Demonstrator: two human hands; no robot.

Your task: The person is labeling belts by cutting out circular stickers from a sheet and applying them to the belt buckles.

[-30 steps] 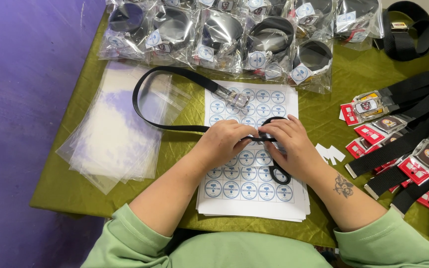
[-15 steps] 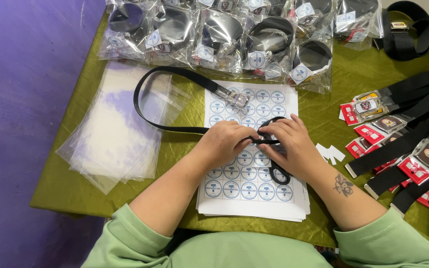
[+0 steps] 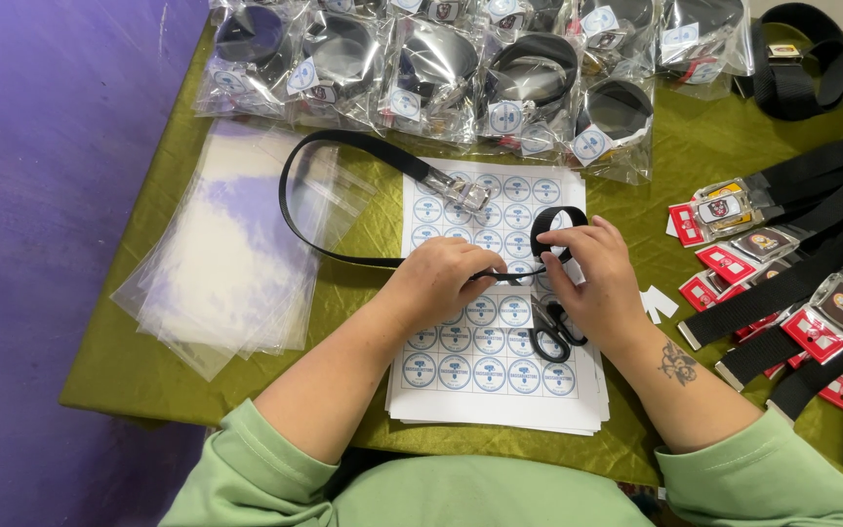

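Hardly anything moved: left hand (image 3: 446, 278) pinches black belt (image 3: 343, 151) strap taut, right hand (image 3: 592, 283) grips rolled end (image 3: 553, 226), keeping coil tight over sticker sheet (image 3: 500, 376).

Your open lane is the bare green cloth (image 3: 714, 185) between the sticker sheets (image 3: 500, 376) and the laid-out belts (image 3: 792, 293) on your right. Bagged belts (image 3: 441, 68) wall off the far edge, clear bags (image 3: 236, 244) cover the left, and scissors (image 3: 553, 332) lie just under your right hand (image 3: 597, 283).
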